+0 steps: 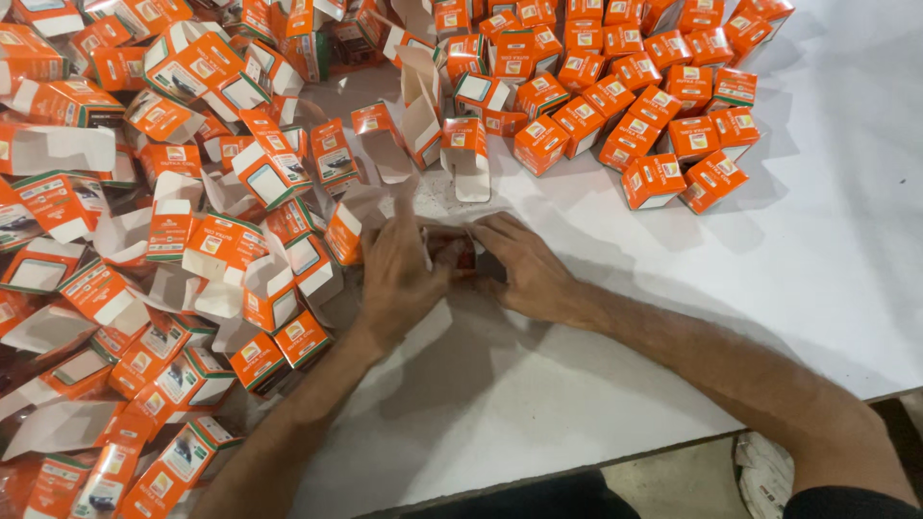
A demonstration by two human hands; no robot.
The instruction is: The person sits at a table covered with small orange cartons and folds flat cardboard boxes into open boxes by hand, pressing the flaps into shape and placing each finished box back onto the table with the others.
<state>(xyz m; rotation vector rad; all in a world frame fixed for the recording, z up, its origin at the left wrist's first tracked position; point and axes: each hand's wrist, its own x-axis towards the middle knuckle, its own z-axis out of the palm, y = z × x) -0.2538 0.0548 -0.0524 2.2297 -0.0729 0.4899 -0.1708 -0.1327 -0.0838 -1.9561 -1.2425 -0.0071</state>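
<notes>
Both hands meet mid-counter, left hand [399,279] and right hand [529,271] closed from either side around one small orange carton [460,252], mostly hidden between the fingers. Bare white counter [577,384] lies below at 6 o'clock. Heap of open, unfolded orange cartons [154,269] spreads from 7 to 11 o'clock, touching the left wrist. Closed orange cartons [625,86] cluster farther off, 12 to 2 o'clock
</notes>
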